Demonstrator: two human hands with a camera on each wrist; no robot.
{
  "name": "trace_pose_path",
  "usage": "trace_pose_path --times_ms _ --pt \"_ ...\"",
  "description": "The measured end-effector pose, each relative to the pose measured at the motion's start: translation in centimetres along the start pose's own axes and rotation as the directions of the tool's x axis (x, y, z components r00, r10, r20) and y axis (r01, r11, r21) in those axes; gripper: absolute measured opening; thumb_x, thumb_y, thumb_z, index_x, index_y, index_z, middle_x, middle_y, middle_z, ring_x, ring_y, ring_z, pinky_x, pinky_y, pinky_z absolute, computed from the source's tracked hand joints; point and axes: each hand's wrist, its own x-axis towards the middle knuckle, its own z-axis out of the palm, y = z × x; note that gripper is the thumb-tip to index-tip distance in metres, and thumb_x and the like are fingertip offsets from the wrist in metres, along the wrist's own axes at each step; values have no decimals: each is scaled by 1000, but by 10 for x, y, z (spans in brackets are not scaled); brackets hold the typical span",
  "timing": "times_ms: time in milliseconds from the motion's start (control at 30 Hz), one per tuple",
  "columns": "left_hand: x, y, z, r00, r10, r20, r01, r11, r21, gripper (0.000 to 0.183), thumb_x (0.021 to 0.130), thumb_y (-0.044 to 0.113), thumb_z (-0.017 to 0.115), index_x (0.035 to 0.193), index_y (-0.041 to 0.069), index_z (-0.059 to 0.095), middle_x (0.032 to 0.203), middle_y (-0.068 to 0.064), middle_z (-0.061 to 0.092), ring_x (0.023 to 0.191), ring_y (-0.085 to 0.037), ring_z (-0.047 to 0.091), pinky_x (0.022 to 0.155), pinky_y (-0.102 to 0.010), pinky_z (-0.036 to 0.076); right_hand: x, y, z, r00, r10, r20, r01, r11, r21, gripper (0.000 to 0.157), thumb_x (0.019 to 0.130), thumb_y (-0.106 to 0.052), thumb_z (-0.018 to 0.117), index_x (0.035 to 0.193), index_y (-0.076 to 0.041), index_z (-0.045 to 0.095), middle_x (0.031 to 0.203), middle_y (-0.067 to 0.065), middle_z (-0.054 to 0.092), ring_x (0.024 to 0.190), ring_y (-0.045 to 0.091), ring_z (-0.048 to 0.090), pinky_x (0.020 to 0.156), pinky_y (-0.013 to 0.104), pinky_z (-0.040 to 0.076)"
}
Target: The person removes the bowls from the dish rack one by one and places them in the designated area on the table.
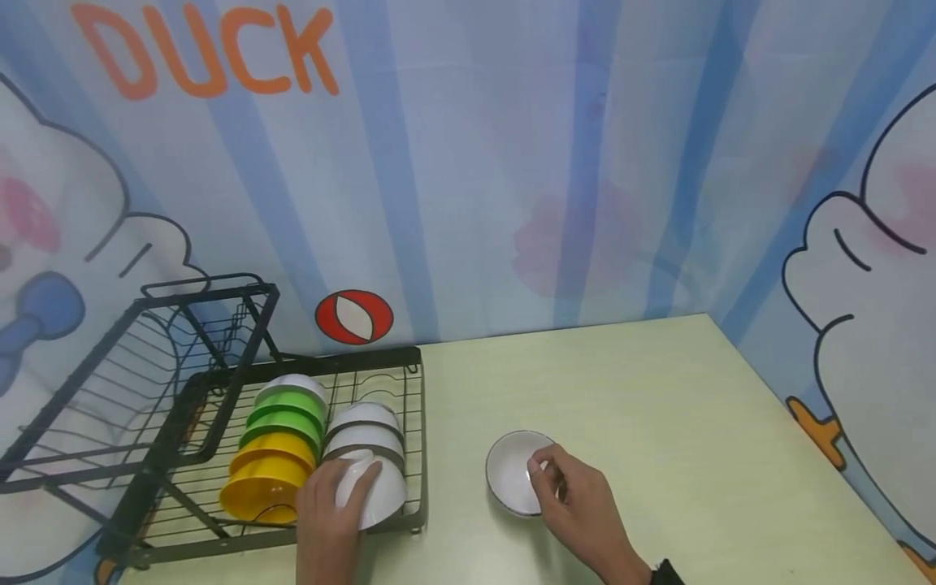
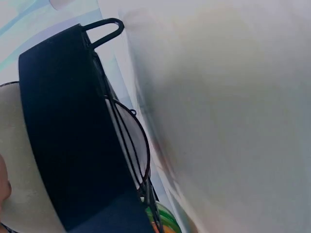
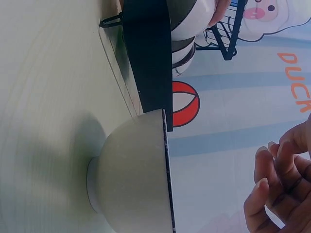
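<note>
My left hand (image 1: 329,497) grips a white bowl (image 1: 386,497), thumb and fingers on its side, at the front of the dish rack (image 1: 423,455). Behind it stand more white bowls (image 1: 363,439) in the same row, tipped on their sides. The left wrist view catches only a fingertip beside the held bowl (image 2: 26,165). Upright on the table rests another white bowl (image 1: 507,471) with a dark rim. Over its right edge hovers my right hand (image 1: 585,500), loosely curled and holding nothing. In the right wrist view its fingers (image 3: 265,165) are apart from that bowl (image 3: 131,174).
Left of the white bowls, a row of yellow bowls (image 1: 270,479), green bowls (image 1: 288,422) and a white one fills the rack. The rack's black upper basket (image 1: 95,390) stands at the left. A printed cloth (image 1: 475,162) backs the pale table (image 1: 629,390).
</note>
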Motion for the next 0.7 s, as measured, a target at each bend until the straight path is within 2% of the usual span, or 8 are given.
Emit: trace_pose_path --times_ms 300,567,700 --pt "0 5 -5 997 7 -74 -10 999 -36 63 56 -18 64 110 14 67 110 -25 53 102 -41 46 80 -56 42 -2 -1 -2 1000 -7 1 7 1000 -2 10 85 -8 62 85 -19 63 56 -17 47 49 0 43 44 19 42" --pt "5 9 -3 984 71 -162 -82 995 -63 53 64 -11 57 109 13 68 108 -26 55 99 -41 48 82 -55 43 -4 -2 -4 1000 -14 10 14 1000 -7 7 87 -12 62 85 -19 63 58 -17 49 50 1 44 44 19 42" --pt "8 14 -4 986 73 -151 -86 993 -84 54 63 -11 58 111 13 68 109 -25 56 100 -41 48 83 -54 43 -5 -3 -6 1000 -4 17 4 1000 -11 8 87 -12 63 86 -20 62 59 -17 51 52 1 45 45 20 43"
